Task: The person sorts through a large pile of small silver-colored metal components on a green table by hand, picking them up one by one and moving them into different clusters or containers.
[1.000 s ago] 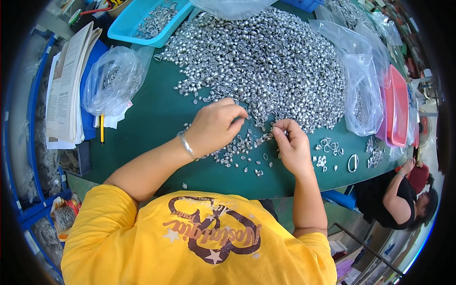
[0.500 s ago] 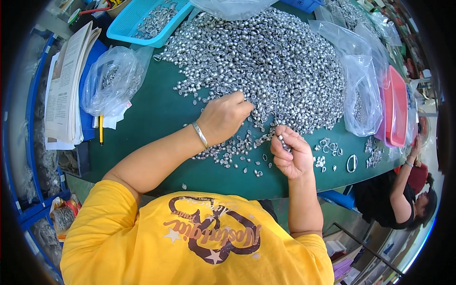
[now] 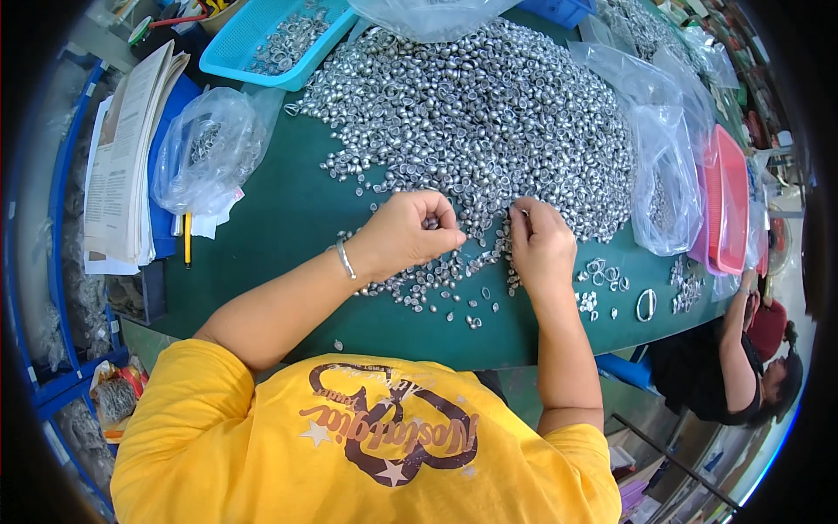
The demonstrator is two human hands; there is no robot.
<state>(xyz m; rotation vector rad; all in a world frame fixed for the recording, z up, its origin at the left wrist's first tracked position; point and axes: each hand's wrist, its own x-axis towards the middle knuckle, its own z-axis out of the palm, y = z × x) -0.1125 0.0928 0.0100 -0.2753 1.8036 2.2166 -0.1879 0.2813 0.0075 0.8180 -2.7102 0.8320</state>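
Note:
A large heap of small silver metal pieces (image 3: 489, 113), rounded and cup-like, spreads over the green table (image 3: 262, 236). At its near edge my left hand (image 3: 406, 231) is curled, thumb toward the forefinger, with a few silver pieces showing between them. A silver bangle (image 3: 346, 260) circles that wrist. My right hand (image 3: 546, 249) is closed in a pinch at the heap's edge, back of the hand upward; what its fingertips hold is hidden. Below and between the hands lies a smaller scatter of the same pieces (image 3: 428, 278).
Left stand a turquoise basket (image 3: 253, 79), a clear bag (image 3: 214, 144) and a stack of papers (image 3: 122, 166). On the right are another clear bag (image 3: 668, 175), a red basket (image 3: 731, 201), loose rings (image 3: 602, 272) and a bangle-like hoop (image 3: 646, 303). A co-worker (image 3: 724, 367) sits beyond.
My left hand has drawn back from the heap toward me. My right hand has turned from palm-up, holding silver pieces, to palm-down and reached forward to the heap. Pieces now show beneath it.

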